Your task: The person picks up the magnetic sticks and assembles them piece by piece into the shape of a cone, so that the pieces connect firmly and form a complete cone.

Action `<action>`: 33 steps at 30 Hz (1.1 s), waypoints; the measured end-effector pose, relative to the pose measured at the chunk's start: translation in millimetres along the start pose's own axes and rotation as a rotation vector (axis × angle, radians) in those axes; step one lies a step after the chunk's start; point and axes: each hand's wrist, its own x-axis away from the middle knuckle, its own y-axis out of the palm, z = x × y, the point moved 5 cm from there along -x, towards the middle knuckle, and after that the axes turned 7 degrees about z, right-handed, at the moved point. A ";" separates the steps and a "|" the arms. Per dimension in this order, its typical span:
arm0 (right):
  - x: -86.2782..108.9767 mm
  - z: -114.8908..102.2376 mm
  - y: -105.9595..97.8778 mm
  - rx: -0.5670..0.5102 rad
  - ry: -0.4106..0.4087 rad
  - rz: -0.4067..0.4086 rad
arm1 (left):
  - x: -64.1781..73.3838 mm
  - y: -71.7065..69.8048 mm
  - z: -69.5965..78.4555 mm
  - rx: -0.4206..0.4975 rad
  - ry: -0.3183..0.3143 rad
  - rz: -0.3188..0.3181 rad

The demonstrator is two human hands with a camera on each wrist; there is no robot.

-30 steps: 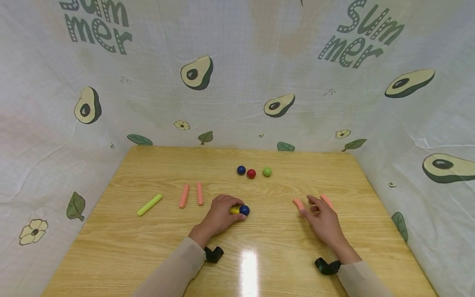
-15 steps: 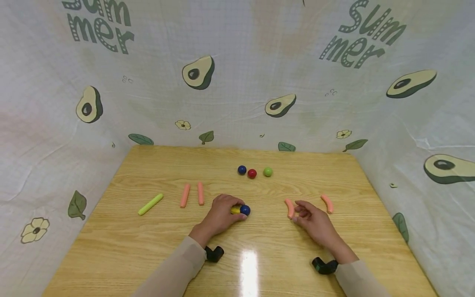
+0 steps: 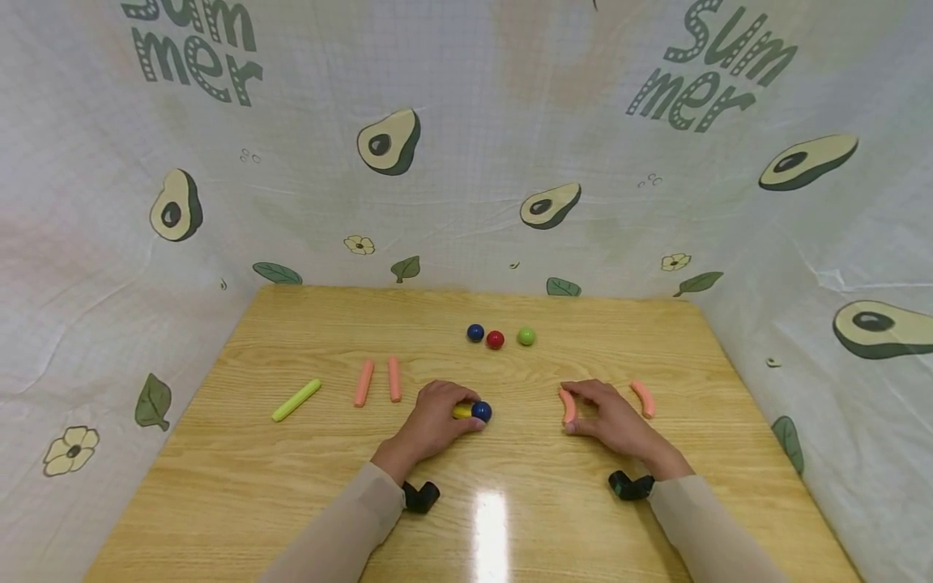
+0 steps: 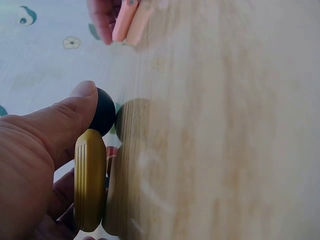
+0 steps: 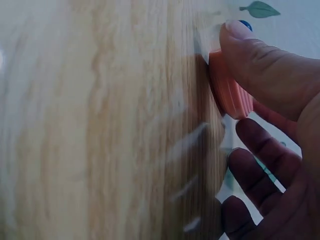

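My left hand [image 3: 433, 417] pinches a dark blue ball [image 3: 481, 411] between thumb and forefinger, low over the wooden table. A ribbed yellow rod [image 4: 90, 182] sits against that ball, on the palm side; the head view shows only part of it. On the right, my right hand [image 3: 608, 417] holds a short curved coral rod [image 3: 568, 406], forefinger at its far end and thumb at its near end. In the right wrist view, the thumb covers part of this ribbed coral rod [image 5: 229, 90], while the other fingers are spread loosely below.
A second curved coral rod [image 3: 643, 399] lies right of my right hand. Behind are a blue ball [image 3: 475, 333], a red ball [image 3: 495, 340] and a green ball [image 3: 526, 336]. Leftward lie straight coral rods [image 3: 364, 384] and a yellow-green rod [image 3: 296, 400]. A printed cloth [image 3: 466, 227] encloses the table.
My right hand has moved left, away from the other curved coral rod. The nearer curved rod shifted left with it, and thumb and forefinger now grip its ends. My left hand stays put.
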 end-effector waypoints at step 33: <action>-14.1 6.7 1.2 0.009 0.047 -0.066 | -0.4 -1.0 2.3 0.005 0.007 -0.006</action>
